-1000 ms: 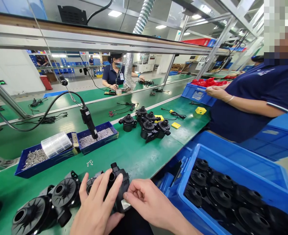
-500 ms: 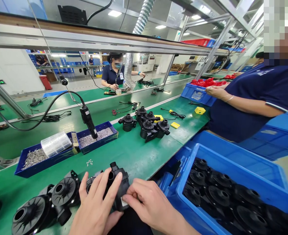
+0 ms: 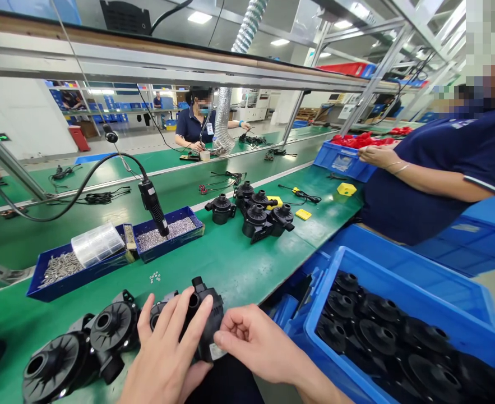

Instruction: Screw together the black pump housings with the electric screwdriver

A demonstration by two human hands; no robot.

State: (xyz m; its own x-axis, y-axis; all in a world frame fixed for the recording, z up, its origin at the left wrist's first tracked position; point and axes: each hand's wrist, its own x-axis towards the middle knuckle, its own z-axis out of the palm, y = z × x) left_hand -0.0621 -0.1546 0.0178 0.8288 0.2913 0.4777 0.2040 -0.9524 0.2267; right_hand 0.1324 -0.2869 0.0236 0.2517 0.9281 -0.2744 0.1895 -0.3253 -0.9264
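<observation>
My left hand (image 3: 167, 342) is wrapped over a black pump (image 3: 208, 320) near the table's front edge, fingers spread across it and thumb underneath. A small pale label (image 3: 217, 351) shows on the pump's right side. Beside that label is my right hand (image 3: 255, 342), its fingers curled in and thumb tip at the label's upper edge; whatever lies between the fingers is hidden. To the left stand more black pumps (image 3: 111, 328), partly covered by my left hand.
Blue trays of screws (image 3: 60, 266) and small metal parts (image 3: 169, 233) sit behind, under a hanging electric screwdriver (image 3: 152, 205). Several pumps (image 3: 255, 216) stand farther back. A blue crate (image 3: 335, 264) full of black pump parts is at right. Co-workers (image 3: 436, 168) work nearby.
My right hand has shifted slightly right, and more of the label shows. The left hand keeps its hold on the pump. The whole view has moved a little.
</observation>
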